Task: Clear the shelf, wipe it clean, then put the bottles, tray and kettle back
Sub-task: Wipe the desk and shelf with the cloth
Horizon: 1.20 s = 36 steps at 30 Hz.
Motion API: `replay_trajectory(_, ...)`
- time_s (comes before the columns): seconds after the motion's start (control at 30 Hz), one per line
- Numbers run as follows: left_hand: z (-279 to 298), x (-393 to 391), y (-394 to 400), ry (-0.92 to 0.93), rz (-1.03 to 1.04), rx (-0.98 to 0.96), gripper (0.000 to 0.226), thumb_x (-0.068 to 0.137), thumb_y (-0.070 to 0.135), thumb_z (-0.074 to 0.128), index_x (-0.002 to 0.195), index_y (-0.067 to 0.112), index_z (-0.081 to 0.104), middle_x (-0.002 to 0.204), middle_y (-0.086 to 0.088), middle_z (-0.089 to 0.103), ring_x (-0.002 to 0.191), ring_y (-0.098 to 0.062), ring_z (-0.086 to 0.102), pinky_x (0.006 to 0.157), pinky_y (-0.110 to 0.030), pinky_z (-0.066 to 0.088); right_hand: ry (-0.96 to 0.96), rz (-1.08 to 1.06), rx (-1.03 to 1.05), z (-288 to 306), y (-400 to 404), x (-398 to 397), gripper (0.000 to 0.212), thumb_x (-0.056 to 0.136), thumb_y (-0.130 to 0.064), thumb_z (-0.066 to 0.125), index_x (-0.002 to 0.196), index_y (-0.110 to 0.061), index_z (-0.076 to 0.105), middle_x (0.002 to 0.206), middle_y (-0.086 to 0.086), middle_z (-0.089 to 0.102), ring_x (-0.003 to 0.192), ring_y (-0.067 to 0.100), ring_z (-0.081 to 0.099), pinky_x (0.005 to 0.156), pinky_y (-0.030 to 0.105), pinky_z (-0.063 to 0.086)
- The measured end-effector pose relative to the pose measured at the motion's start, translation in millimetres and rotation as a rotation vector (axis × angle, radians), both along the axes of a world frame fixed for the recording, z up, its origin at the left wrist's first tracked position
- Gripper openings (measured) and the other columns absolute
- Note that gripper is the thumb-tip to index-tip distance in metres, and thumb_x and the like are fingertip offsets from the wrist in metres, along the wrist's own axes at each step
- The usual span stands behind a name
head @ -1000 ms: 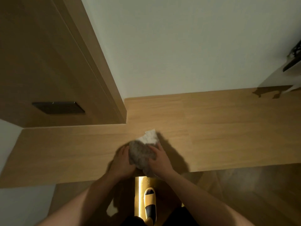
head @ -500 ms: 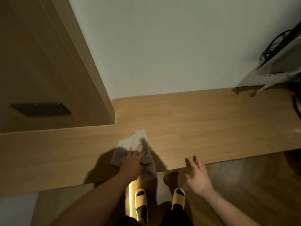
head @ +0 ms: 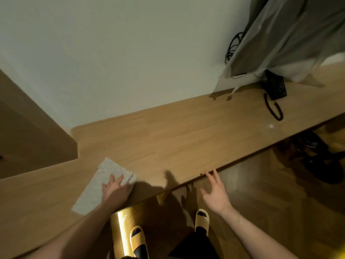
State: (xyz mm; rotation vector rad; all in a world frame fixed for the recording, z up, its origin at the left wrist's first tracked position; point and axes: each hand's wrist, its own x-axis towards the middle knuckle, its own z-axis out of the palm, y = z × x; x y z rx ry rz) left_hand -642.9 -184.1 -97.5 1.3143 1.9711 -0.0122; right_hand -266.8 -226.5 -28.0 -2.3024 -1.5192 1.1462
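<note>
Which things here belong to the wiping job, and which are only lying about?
Part of the job:
- cloth, pressed flat by the left hand
- wooden shelf
- right hand, open at the shelf's front edge

Only lying about:
- black telephone
- grey curtain
- yellow slippers

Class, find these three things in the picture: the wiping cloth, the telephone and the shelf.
cloth (head: 93, 191), head view, on its flat middle, left of the left hand.
telephone (head: 276, 86), head view, on the dark keypad body.
shelf (head: 186, 143), head view, on the bare wooden top.
</note>
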Motion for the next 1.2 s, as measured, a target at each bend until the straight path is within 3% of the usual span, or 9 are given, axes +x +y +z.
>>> replay_trajectory(0.23,8.8,166.1,30.6,0.063,-0.043,-0.050,0.059,0.107,0.023,0.037,0.162,0.036,0.022,0.173,-0.003,-0.006,0.156,-0.045,-0.007,0.124,-0.061,0.018,-0.022,0.026,0.044,-11.8,10.4,99.3,0.061,0.099,-0.034,0.060,0.155,-0.036,0.036,0.164,-0.021,-0.001,0.153,0.019,0.025,0.112,0.022,0.039)
replay_trajectory(0.37,22.0,270.0,73.5,0.020,-0.106,-0.050,0.061,0.103,0.013,0.040,0.159,0.035,0.032,0.173,-0.002,-0.002,0.156,-0.044,-0.006,0.124,-0.053,0.022,-0.081,0.092,-0.008,-9.3,28.8,174.6,0.072,0.099,-0.032,0.063,0.160,-0.032,0.025,0.171,-0.006,0.003,0.157,0.019,0.013,0.123,0.043,0.029)
replay_trajectory(0.5,36.6,349.4,113.7,-0.116,-0.258,-0.032,0.051,0.105,0.034,0.049,0.155,0.035,0.042,0.172,-0.004,0.011,0.156,-0.039,0.013,0.126,-0.043,0.019,-0.027,0.136,-0.014,-4.5,55.4,232.1,0.072,0.099,-0.035,0.063,0.160,-0.032,0.026,0.171,-0.006,0.005,0.156,0.021,0.015,0.122,0.048,0.032)
replay_trajectory(0.57,44.1,369.0,120.7,-0.149,-0.289,-0.035,0.070,0.099,0.057,0.051,0.161,0.035,0.027,0.173,-0.004,0.002,0.157,-0.039,0.010,0.127,-0.046,0.018,-0.028,0.174,0.010,-4.0,71.6,244.7,0.071,0.098,-0.034,0.064,0.160,-0.031,0.028,0.171,-0.004,0.007,0.156,0.021,0.018,0.121,0.047,0.034)
replay_trajectory(0.63,53.4,369.7,119.2,-0.173,-0.293,-0.030,0.097,0.087,0.076,0.054,0.164,0.034,0.010,0.173,-0.002,-0.006,0.157,-0.038,0.000,0.127,-0.051,0.015,-0.023,0.222,0.012,-4.3,89.9,242.7,0.072,0.097,-0.033,0.065,0.160,-0.031,0.028,0.171,-0.005,0.007,0.155,0.022,0.020,0.120,0.047,0.035)
replay_trajectory(0.7,57.2,353.3,109.2,-0.163,-0.269,0.022,0.105,0.083,0.073,0.062,0.164,0.034,0.008,0.173,0.000,-0.007,0.158,-0.034,-0.004,0.127,-0.049,0.011,-0.008,0.286,0.027,-7.1,107.0,227.5,0.075,0.096,-0.034,0.066,0.160,-0.033,0.027,0.171,-0.007,0.004,0.155,0.023,0.020,0.120,0.048,0.035)
replay_trajectory(0.9,33.4,267.2,61.4,0.037,-0.134,0.040,0.085,0.095,0.051,0.060,0.164,0.030,0.014,0.173,-0.004,0.001,0.158,-0.035,0.001,0.128,-0.046,0.011,0.005,0.496,0.061,-18.7,154.2,127.5,0.077,0.097,-0.054,0.056,0.161,-0.038,0.017,0.170,-0.007,-0.005,0.158,0.024,-0.006,0.128,0.049,0.010)
replay_trajectory(1.03,21.3,244.0,56.0,0.096,-0.159,-0.025,0.087,0.095,0.046,0.059,0.165,0.029,0.009,0.173,-0.005,-0.005,0.158,-0.038,-0.005,0.129,-0.046,0.010,-0.234,0.749,-0.037,-51.4,175.9,81.6,0.082,0.094,-0.072,0.040,0.162,-0.041,0.005,0.170,-0.003,-0.018,0.156,0.031,-0.017,0.124,0.060,0.001)
replay_trajectory(1.2,13.8,251.5,74.8,0.055,-0.178,-0.059,0.095,0.095,0.050,0.060,0.165,0.030,0.000,0.171,-0.003,-0.015,0.157,-0.039,-0.011,0.128,-0.046,0.005,-0.273,0.785,0.088,-89.0,169.8,122.1,0.062,0.105,-0.042,0.045,0.160,-0.044,0.015,0.171,-0.008,-0.002,0.158,0.026,-0.004,0.123,0.062,0.011)
